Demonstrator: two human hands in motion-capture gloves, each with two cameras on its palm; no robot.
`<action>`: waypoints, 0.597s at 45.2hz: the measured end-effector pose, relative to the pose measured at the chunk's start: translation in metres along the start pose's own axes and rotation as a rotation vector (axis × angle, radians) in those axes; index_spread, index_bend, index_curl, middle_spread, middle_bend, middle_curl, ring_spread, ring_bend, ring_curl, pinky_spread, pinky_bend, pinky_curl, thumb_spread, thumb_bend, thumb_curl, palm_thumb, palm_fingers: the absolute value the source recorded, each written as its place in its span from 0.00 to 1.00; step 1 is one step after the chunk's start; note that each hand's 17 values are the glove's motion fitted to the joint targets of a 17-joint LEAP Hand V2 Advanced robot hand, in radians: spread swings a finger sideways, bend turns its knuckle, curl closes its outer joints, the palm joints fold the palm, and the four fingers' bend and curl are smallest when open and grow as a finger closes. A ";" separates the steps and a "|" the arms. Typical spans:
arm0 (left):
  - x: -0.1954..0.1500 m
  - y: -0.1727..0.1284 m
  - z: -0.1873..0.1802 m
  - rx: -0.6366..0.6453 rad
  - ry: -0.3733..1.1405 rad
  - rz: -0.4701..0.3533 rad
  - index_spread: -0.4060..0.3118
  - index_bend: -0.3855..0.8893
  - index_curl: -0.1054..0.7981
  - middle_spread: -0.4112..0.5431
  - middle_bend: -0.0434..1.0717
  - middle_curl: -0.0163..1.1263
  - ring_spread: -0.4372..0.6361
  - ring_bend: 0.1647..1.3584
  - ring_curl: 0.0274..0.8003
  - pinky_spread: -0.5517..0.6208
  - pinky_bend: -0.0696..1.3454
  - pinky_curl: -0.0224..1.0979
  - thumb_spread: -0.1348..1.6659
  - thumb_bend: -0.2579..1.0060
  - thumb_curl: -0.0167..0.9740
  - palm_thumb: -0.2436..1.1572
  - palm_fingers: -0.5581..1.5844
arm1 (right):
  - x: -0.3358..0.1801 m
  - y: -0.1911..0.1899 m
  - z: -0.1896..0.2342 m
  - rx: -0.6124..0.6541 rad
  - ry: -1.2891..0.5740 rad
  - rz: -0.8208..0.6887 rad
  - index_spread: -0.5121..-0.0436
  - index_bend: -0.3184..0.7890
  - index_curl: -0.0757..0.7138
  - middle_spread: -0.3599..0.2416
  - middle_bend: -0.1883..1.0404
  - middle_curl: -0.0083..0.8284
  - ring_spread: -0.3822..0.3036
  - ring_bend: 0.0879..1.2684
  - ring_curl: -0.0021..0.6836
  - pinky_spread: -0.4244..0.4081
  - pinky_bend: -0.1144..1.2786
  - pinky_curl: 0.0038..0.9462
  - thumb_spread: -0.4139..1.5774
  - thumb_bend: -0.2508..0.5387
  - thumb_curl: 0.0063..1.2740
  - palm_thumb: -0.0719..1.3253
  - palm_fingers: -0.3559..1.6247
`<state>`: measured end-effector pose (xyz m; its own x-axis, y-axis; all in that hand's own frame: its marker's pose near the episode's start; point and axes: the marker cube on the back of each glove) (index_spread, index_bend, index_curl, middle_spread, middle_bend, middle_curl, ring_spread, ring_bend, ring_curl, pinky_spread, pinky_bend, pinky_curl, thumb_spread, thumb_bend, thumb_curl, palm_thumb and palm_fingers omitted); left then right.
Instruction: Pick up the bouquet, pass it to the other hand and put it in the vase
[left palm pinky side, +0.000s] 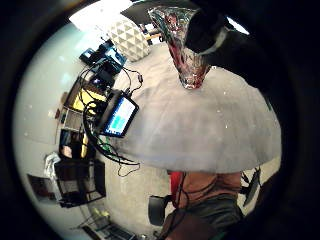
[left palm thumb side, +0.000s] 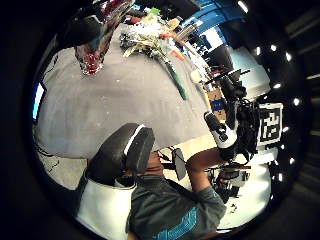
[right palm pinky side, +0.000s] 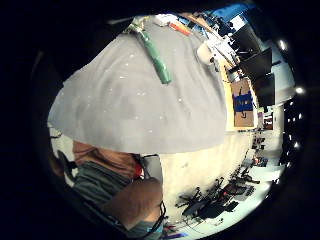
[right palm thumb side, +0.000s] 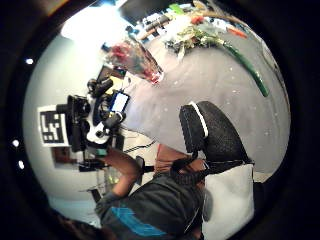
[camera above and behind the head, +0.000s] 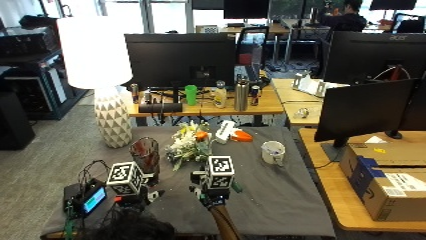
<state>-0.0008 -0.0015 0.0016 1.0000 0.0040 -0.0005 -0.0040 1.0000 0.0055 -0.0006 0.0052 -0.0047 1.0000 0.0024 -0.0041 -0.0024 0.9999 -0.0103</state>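
Neither hand holds anything; the bouquet lies untouched on the grey cloth.
From outside, the left hand (camera above and behind the head: 135, 196) and right hand (camera above and behind the head: 212, 196) hover near the table's front edge (fingers hidden under markers), the bouquet (camera above and behind the head: 188, 143) beyond them beside the dark glass vase (camera above and behind the head: 145, 156). Each thumb-side palm view shows its own black fingers loosely curled, empty, with the bouquet's green-wrapped stem tapering toward them.

Both hands hover low, fingers relaxed (nothing held): left hand (camera above and behind the head: 136, 196), right hand (camera above and behind the head: 212, 196).
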 end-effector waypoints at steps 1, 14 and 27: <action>0.000 0.000 0.000 0.000 -0.001 0.000 0.45 0.50 0.20 0.39 0.28 0.08 0.47 0.21 0.07 0.62 0.23 0.07 0.29 0.27 0.07 0.30 0.58 | 0.000 0.001 -0.001 -0.001 0.000 0.002 0.73 0.39 0.13 0.68 0.33 0.07 0.70 0.13 0.06 0.70 0.43 0.11 0.43 0.67 0.05 0.35 0.34; -0.003 -0.005 0.009 -0.018 0.000 0.004 0.35 0.47 0.37 0.36 0.22 0.22 0.53 0.22 0.23 0.76 0.20 0.19 0.53 0.22 0.16 0.33 0.56 | -0.008 0.009 -0.016 -0.017 0.009 0.008 0.41 0.40 0.25 0.76 0.35 0.22 0.85 0.17 0.20 0.87 0.50 0.26 0.73 0.69 0.13 0.41 0.30; -0.001 -0.007 0.007 -0.018 0.005 0.009 0.33 0.44 0.45 0.35 0.20 0.27 0.55 0.21 0.27 0.79 0.18 0.23 0.58 0.19 0.22 0.34 0.55 | -0.017 0.003 -0.013 -0.027 0.026 -0.028 0.35 0.40 0.30 0.77 0.35 0.30 0.89 0.18 0.27 0.90 0.51 0.31 0.81 0.61 0.17 0.43 0.28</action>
<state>-0.0018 -0.0081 0.0082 0.9999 0.0129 -0.0051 -0.0130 0.9998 -0.0128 -0.0174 0.0084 -0.0175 0.9992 -0.0261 -0.0289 0.0250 0.9990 -0.0378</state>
